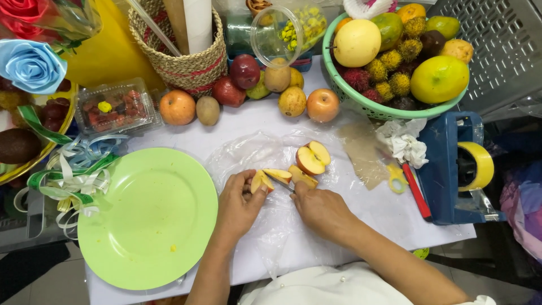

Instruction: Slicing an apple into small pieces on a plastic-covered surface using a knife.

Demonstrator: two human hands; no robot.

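A white-covered surface (237, 121) carries a green plate (149, 217), a wicker basket (186, 56), a green bowl of fruit (389, 110), loose apples (323, 105) and a blue tape dispenser (451, 169). On clear plastic (248, 155) lie pale apple pieces (310, 158) with red skin. The left hand (240, 203) pinches one wedge (261, 181); the right hand (322, 209) is closed on a knife (285, 184), mostly hidden.

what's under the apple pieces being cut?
A crumpled clear plastic sheet lies under the apple wedges and the apple half, spread over the white table cover. Both hands hide part of it.
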